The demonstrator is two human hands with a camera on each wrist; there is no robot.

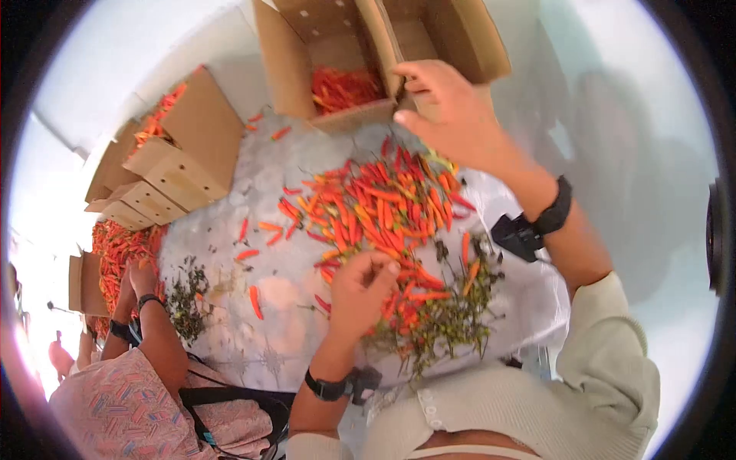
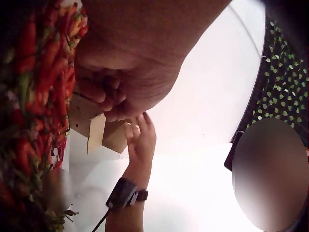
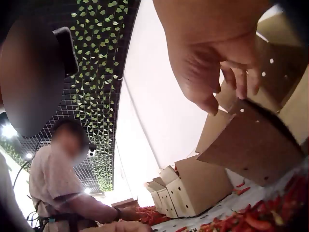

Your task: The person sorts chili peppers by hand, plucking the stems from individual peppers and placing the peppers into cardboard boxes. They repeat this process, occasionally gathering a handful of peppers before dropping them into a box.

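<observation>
Red and orange chili peppers lie in a loose pile on a pale plastic-covered table. Over the pile's near edge is the left hand, its fingers bent inward and thumb near the forefinger; whether something small is between them is unclear, also in the left wrist view. The right hand, fingers loosely bent and apart, is above the edges of two cardboard boxes; no pepper shows in it. One box has red peppers inside. Green stems and small dark-green bits are heaped beside the pile, close to the person's body.
At the left stand more cardboard boxes, one filled with peppers. Another person's hands are at a second red pile. Scattered stems and single peppers lie between the two piles.
</observation>
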